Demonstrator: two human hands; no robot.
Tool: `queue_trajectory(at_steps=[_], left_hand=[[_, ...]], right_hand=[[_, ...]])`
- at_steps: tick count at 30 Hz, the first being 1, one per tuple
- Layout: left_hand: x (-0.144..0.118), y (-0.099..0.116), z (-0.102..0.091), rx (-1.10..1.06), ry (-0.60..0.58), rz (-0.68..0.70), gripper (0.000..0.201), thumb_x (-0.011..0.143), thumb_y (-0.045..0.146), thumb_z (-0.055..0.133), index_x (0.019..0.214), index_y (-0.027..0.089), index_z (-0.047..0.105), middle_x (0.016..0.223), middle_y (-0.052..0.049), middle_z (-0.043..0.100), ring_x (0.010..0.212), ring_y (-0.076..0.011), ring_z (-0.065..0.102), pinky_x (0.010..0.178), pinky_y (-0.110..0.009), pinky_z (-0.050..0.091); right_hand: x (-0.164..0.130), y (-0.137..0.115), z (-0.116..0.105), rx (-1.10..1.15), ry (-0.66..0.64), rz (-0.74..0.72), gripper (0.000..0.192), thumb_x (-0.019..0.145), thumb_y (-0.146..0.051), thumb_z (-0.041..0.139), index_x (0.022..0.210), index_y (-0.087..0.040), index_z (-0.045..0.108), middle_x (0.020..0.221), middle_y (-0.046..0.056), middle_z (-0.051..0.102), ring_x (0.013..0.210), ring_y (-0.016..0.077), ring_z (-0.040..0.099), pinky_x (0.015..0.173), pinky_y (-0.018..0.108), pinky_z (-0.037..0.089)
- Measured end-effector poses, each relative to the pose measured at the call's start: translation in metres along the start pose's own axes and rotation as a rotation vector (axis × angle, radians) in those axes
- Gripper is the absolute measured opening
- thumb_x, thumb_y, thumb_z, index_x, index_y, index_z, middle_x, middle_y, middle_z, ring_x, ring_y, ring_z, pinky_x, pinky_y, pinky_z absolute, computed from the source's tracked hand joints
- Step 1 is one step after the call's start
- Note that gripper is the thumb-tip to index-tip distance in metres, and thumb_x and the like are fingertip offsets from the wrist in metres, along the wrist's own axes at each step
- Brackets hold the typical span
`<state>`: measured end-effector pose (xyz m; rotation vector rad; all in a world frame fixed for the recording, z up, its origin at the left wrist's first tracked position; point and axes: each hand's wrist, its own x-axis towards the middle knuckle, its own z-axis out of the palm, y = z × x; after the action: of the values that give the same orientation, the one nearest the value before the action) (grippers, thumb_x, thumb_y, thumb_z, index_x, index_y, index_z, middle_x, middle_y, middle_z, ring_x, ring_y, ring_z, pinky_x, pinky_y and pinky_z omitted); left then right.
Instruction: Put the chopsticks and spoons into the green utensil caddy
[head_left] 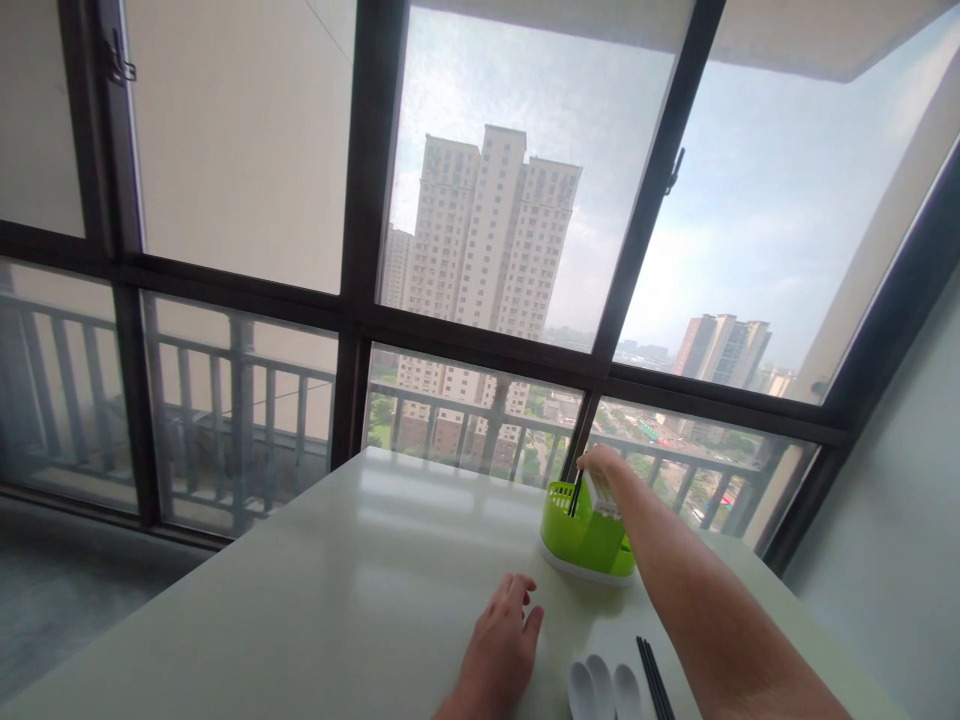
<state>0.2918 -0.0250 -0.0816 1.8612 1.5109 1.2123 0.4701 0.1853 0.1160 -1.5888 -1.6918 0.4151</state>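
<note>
A bright green utensil holder (568, 530) with a perforated rim stands on a pale base on the table. My right hand (602, 462) reaches over it, fingers closed around the upper end of black chopsticks (576, 496) whose lower part is inside the holder's left compartment. Part of the holder's right side is hidden by my right forearm. Nearer to me, my left hand (504, 632) rests on the tabletop, holding nothing, its fingers loosely bent and the thumb apart. Right of it lie white spoons (600, 682) and more black chopsticks (655, 680), both cut off by the bottom edge.
The glossy white table (322, 590) stretches up to large dark-framed windows (480, 338). A balcony railing (285, 372) and tall buildings show outside. At the right is a pale wall (892, 520); grey floor (82, 580) shows at the left.
</note>
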Motion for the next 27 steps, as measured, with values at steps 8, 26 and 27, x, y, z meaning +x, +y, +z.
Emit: queue_trajectory(at_steps=[8, 26, 27], left_hand=[[0.002, -0.001, -0.001, 0.022, 0.002, 0.014, 0.027, 0.095, 0.029, 0.042, 0.116, 0.022, 0.058, 0.11, -0.007, 0.065, 0.103, -0.0191, 0.062, 0.093, -0.029, 0.043], [0.014, -0.009, -0.009, -0.091, 0.044, 0.049, 0.026, 0.093, 0.035, 0.046, 0.11, 0.02, 0.06, 0.094, -0.004, 0.067, 0.082, -0.019, 0.064, 0.083, -0.034, 0.049], [0.015, -0.01, -0.009, -0.092, 0.045, 0.046, 0.026, 0.092, 0.036, 0.047, 0.11, 0.021, 0.06, 0.094, -0.004, 0.067, 0.082, -0.019, 0.064, 0.083, -0.034, 0.049]], right_hand=[[-0.029, -0.017, -0.071, -0.276, 0.202, -0.013, 0.018, 0.091, -0.031, 0.063, 0.089, -0.013, 0.065, 0.098, 0.015, 0.067, 0.1, 0.0267, 0.062, 0.084, 0.032, 0.048], [-0.26, 0.153, -0.016, -0.549, -0.27, 0.299, 0.005, 0.069, -0.019, 0.069, 0.071, -0.018, 0.065, 0.084, 0.015, 0.073, 0.083, 0.0315, 0.073, 0.064, 0.03, 0.054], [-0.259, 0.153, -0.013, -0.567, -0.254, 0.302, 0.006, 0.068, -0.017, 0.068, 0.073, -0.018, 0.065, 0.089, 0.015, 0.073, 0.088, 0.0318, 0.073, 0.068, 0.03, 0.054]])
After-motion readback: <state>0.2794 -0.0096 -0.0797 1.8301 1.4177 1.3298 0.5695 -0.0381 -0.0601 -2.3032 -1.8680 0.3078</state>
